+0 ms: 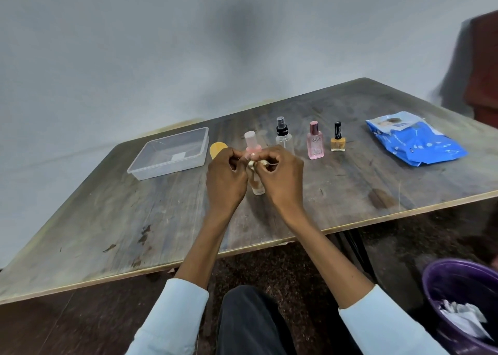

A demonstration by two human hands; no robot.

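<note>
Left hand (226,174): fingers curled, pinching the top end of the pale bottle (258,186).
Right hand (283,174): also clenched on that top end, fingertips meeting the left's.
Pale bottle: held over the table (377,182), in front of the spray bottle (283,136) and slightly to its left.
Fingertip work: something small and whitish at the neck, too small to tell.
Done: probably little, since the cap end is only now being worked.
Left: pink-capped bottle (252,141) left of the spray bottle, pink perfume (314,144) and nail polish (338,139) right of it, all standing untouched.
Wipes pack (415,139): far right of the spray bottle.
Box (168,154): far left of it.
</note>
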